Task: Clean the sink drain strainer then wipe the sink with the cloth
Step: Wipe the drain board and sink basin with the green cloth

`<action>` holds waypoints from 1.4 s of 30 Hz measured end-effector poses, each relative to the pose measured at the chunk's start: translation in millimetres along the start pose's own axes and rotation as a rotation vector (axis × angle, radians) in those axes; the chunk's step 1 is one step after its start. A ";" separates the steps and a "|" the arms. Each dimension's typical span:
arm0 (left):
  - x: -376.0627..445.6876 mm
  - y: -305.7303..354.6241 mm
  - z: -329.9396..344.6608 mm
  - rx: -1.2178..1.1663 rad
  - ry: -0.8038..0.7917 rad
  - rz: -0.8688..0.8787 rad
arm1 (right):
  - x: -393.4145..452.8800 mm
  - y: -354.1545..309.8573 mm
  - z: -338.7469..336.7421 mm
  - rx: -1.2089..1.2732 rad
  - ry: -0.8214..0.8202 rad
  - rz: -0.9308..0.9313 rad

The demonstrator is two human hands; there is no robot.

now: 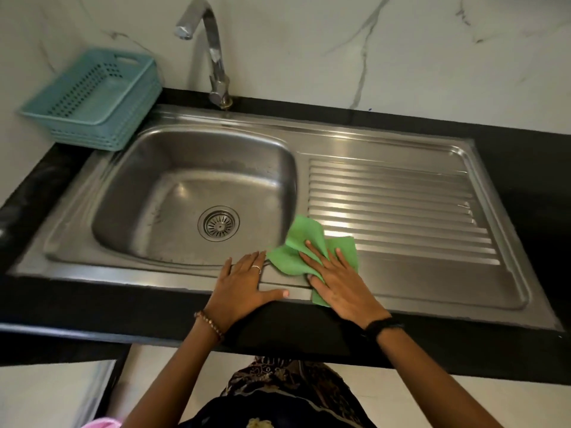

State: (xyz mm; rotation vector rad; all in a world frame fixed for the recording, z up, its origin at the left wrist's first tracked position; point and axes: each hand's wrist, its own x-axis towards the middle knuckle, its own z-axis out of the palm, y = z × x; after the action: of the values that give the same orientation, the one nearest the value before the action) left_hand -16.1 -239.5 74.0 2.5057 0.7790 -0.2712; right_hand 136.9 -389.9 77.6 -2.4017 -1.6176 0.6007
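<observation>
The steel sink [191, 143] has a deep basin on the left and a ribbed drainboard [398, 205] on the right. A round metal strainer [218, 223] sits in the drain at the basin's bottom. A crumpled green cloth [290, 257] lies on the sink's front rim between basin and drainboard. My right hand [340, 282] presses flat on the cloth, fingers spread. My left hand [244, 282] rests flat on the front rim just left of the cloth, holding nothing.
A chrome tap [216, 54] rises behind the basin. A teal plastic basket [92, 100] stands at the back left on the black counter [509, 143]. A white marbled wall lies behind.
</observation>
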 end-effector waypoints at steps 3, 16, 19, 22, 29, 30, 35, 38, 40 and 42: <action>-0.2 -0.1 -1.0 0.009 -0.020 0.004 | -39.5 29.1 -14.2 0.087 -0.015 0.022; -23.2 -11.0 -1.7 -0.033 0.164 -0.064 | -63.1 47.1 -38.4 0.186 -0.200 -0.134; -33.4 -16.5 -3.6 -0.023 0.229 -0.147 | -15.2 2.8 -21.8 0.212 -0.246 -0.252; -45.2 -25.2 -7.1 0.052 0.295 -0.251 | 28.0 -47.3 -5.1 0.186 -0.270 -0.325; -60.4 -42.9 -16.7 0.029 0.267 -0.334 | 21.0 -39.3 -7.1 0.249 -0.251 -0.394; -61.0 -42.9 -16.8 0.036 0.264 -0.323 | 11.9 -25.3 -10.9 0.251 -0.246 -0.382; -61.2 -41.2 -15.8 0.018 0.328 -0.317 | -36.6 40.0 -32.8 0.263 -0.223 -0.316; -60.8 -41.0 -13.3 0.018 0.356 -0.324 | -41.6 49.3 -35.0 0.237 -0.245 -0.276; -60.8 -40.7 -13.8 0.003 0.365 -0.332 | -34.2 44.1 -33.2 0.176 -0.266 -0.315; -60.7 -42.9 -15.3 -0.020 0.371 -0.332 | -22.0 36.3 -28.0 0.087 -0.279 -0.351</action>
State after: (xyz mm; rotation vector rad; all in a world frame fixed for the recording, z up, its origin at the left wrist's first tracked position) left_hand -89.7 -229.9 89.7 2.4289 1.3411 0.0969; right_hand 172.3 -422.2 94.4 -1.9713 -2.0143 0.9439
